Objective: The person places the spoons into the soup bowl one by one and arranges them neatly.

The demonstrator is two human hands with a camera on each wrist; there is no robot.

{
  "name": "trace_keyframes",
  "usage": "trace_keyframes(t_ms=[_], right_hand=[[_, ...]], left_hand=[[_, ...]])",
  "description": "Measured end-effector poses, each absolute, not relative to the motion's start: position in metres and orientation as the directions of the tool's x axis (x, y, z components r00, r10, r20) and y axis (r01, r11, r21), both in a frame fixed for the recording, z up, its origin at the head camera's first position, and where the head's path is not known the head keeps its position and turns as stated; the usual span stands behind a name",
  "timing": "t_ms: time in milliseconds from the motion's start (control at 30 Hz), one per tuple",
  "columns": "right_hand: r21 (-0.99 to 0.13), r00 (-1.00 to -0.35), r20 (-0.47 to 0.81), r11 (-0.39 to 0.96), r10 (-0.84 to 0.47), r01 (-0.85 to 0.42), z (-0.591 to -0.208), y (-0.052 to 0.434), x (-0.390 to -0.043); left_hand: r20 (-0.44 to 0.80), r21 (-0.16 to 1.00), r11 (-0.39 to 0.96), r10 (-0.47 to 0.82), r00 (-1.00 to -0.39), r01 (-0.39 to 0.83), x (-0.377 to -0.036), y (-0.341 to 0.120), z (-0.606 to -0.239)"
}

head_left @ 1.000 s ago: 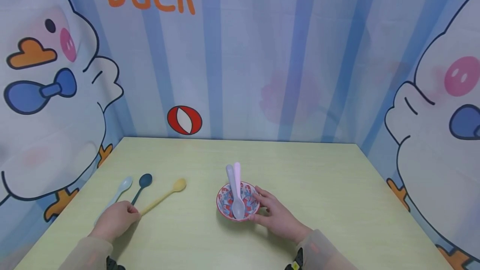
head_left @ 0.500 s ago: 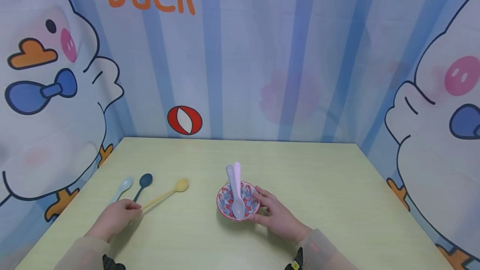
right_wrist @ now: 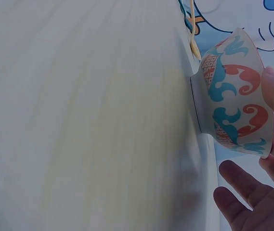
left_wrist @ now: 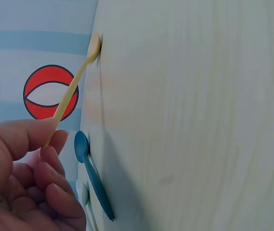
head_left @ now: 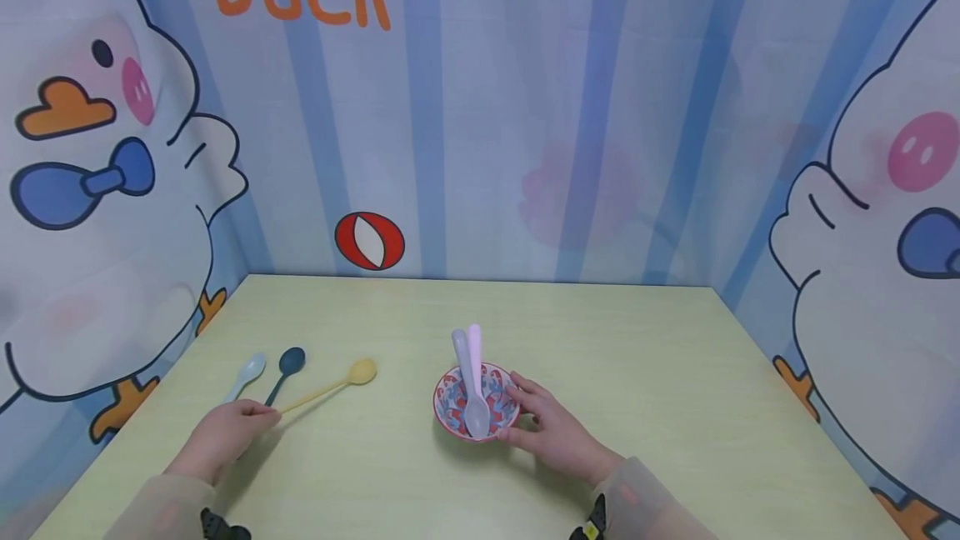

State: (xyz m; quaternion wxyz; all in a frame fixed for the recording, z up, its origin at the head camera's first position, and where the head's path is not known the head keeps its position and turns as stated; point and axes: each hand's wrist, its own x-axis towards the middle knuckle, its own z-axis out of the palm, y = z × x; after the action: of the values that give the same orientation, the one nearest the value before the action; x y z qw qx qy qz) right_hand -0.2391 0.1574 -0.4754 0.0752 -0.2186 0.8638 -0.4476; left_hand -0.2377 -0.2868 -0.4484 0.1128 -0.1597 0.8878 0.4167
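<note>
My left hand point(head_left: 228, 436) pinches the handle end of a yellow spoon point(left_wrist: 69, 91) between thumb and fingertips. In the left wrist view the handle slants up from the table, with the spoon's bowl end low at the surface. Beside that hand lie a dark teal spoon point(head_left: 291, 362) and a pale blue spoon point(head_left: 251, 369), the latter's handle partly hidden by the hand. My right hand point(head_left: 562, 436) holds the rim of a small patterned bowl point(right_wrist: 238, 94), thumb and fingers at its right side. A lavender spoon point(head_left: 476, 417) and a pink spoon point(head_left: 475, 340) lean inside the bowl.
The pale yellow-green table point(head_left: 637, 357) runs back to a striped blue curtain point(head_left: 487, 107) printed with ducks and a red ball. Similar printed cloth hangs at both sides of the table.
My left hand has lifted the yellow spoon's handle end and shifted slightly up and left. The spoon's head moved slightly right. My right hand and the bowl stay in place.
</note>
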Motion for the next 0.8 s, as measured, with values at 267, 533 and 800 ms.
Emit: trace_keyframes(t_ms=[267, 533, 800], right_hand=[[-0.802, -0.894, 0.069, 0.508, -0.443, -0.314, -0.475, 0.157, -0.239], [-0.802, -0.895, 0.07, 0.509, -0.44, -0.313, -0.475, 0.157, -0.238], [-0.806, -0.895, 0.071, 0.504, -0.44, -0.311, -0.476, 0.157, -0.239]], left_hand=[[-0.329, 0.799, 0.444, -0.243, -0.913, -0.406, -0.24, -0.288, -0.456], [-0.344, 0.883, 0.212, -0.311, -0.886, -0.418, -0.243, -0.284, -0.464], [-0.343, 0.939, -0.086, -0.276, -0.898, -0.332, -0.243, -0.281, -0.461]])
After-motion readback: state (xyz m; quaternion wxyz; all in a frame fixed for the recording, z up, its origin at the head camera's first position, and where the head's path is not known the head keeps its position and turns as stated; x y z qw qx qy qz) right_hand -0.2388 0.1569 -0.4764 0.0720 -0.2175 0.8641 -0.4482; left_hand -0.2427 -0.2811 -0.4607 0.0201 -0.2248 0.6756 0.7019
